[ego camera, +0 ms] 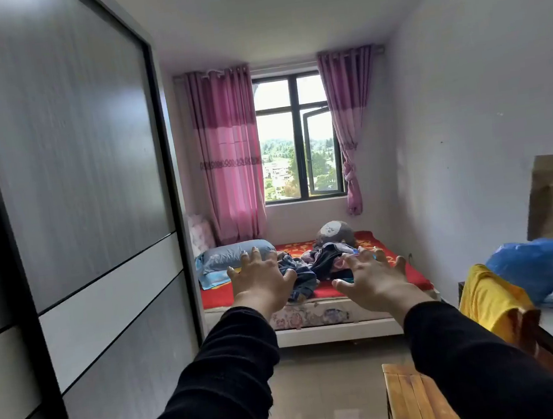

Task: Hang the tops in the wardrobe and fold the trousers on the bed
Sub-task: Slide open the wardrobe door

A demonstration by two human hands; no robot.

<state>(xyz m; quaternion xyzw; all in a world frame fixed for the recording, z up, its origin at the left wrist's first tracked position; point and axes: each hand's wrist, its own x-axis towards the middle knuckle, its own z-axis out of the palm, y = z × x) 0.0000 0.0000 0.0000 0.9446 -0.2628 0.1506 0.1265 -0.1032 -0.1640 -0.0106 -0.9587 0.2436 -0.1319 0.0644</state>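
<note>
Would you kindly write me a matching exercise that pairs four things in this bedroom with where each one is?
Things:
1. pillow
2. clothes pile
3. yellow cloth
4. wardrobe

Places:
A. draped at the room's right side
B. along the left wall
C. far left corner of the bed
D. middle of the bed

Pairs: 1-C, 2-D, 3-A, 4-B

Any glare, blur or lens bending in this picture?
Head view: the window is the light source, its sky blown out white; the wardrobe door carries a soft sheen and leans with wide-angle distortion; the left hand and right hand are fairly sharp; the clothes on the bed look soft.
</note>
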